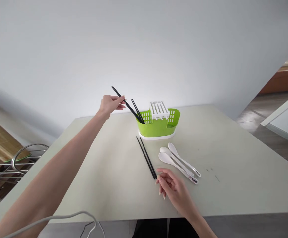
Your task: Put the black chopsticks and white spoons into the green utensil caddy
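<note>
My left hand is closed in a pinch on a pair of black chopsticks, slanted with their lower ends inside the left part of a green basket. Another pair of black chopsticks leans in that same end. On the table, two more black chopsticks lie side by side in front of the basket. My right hand is at their near ends, fingers loosely curled, thumb and forefinger slightly apart; I cannot tell whether it touches them. Three white spoons lie just beyond this hand.
A white slotted rack sits across the basket's middle, and a white base is under it. The pale table meets a white wall. A grey cable crosses the lower left, near a metal rack.
</note>
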Available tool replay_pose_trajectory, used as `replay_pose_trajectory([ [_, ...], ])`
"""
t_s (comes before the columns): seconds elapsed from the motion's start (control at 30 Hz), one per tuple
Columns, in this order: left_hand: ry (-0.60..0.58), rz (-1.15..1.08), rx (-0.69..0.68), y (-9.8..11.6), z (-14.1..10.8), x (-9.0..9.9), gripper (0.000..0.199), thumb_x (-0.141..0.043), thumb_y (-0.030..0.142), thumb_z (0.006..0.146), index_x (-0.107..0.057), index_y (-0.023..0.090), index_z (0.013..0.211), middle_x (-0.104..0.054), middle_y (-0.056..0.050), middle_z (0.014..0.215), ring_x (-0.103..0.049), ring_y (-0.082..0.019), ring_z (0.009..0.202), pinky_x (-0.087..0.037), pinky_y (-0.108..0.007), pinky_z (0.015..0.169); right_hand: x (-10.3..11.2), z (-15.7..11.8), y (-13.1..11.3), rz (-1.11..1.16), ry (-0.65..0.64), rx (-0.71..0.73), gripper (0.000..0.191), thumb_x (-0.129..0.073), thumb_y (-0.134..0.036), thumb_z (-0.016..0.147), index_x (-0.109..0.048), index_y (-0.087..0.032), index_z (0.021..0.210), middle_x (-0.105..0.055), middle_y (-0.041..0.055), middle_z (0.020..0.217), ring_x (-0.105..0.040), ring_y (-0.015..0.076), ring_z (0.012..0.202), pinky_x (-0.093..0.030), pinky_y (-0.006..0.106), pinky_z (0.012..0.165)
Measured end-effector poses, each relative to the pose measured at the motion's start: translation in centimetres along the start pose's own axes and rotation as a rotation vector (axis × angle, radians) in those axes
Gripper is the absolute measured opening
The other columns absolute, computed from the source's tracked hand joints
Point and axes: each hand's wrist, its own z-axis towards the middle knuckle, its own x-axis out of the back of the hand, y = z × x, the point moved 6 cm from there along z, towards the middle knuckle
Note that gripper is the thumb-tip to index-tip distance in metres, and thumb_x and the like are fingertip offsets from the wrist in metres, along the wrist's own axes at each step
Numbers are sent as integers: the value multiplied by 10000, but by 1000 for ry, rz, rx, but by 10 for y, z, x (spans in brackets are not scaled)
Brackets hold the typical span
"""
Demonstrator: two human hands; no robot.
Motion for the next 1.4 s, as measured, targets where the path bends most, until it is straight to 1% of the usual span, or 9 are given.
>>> replay_pose_trajectory([
  [0.1,-65,30,45,-8,6,-18,276,-898,341,776,-778,98,722,-780,-153,856,-742,-194,624,-657,-375,717,0,1,0,-8,-11,8,455,-558,-579,1025,-632,-193,1253,-664,61,936,-618,159,686,-512,310,589],
  [0.2,-110,69,93,-19,8,-32,260,-879,316,790,-775,96,698,-791,-158,869,-758,-202,647,-659,-366,730,0,1,1,-9,-21,19,454,-553,-584,1026,-641,-195,1243,-663,60,932,-622,160,689,-510,307,586],
  [0.43,-101,88,171,-35,4,-53,241,-906,256,736,-752,102,633,-788,-148,792,-732,-187,573,-649,-343,668,0,2,2,-16,-35,29,461,-549,-613,1017,-657,-208,1209,-674,53,933,-624,149,671,-500,294,571],
  [0.57,-101,89,192,-42,4,-61,252,-914,274,718,-750,105,630,-790,-142,779,-727,-179,581,-651,-324,660,-1,1,-1,-20,-37,20,432,-534,-588,1034,-651,-199,1181,-684,63,942,-623,148,678,-489,290,574],
  [0.73,-93,176,158,-42,8,-66,269,-928,297,683,-744,125,591,-783,-128,735,-694,-170,541,-626,-311,605,-1,1,-1,-28,-45,24,443,-530,-604,1031,-655,-199,1161,-689,66,936,-624,149,675,-492,285,567],
  [0.9,-132,279,111,-42,9,-70,281,-890,329,731,-744,145,576,-788,-115,751,-658,-147,512,-604,-302,586,-2,2,-1,-44,-49,17,456,-536,-628,1018,-672,-205,1120,-695,68,939,-623,152,674,-491,282,568],
  [1.07,-147,326,82,-43,10,-67,297,-851,354,780,-749,153,587,-789,-116,756,-668,-154,523,-599,-305,599,-2,0,-9,-42,-41,29,435,-543,-616,1021,-687,-209,1072,-699,62,927,-618,139,668,-491,265,565],
  [1.2,-169,385,42,-43,10,-65,319,-814,379,819,-744,159,599,-790,-107,763,-683,-157,538,-585,-295,616,-1,-1,-12,-39,-38,20,432,-563,-616,1012,-690,-206,1068,-700,72,925,-616,149,673,-493,277,569],
  [1.4,-138,490,-27,-44,6,-68,372,-760,443,868,-698,169,624,-776,-80,730,-682,-155,548,-533,-270,611,-2,-2,-13,-57,-50,10,403,-543,-590,1030,-674,-210,1071,-692,70,937,-613,150,685,-485,285,582],
])
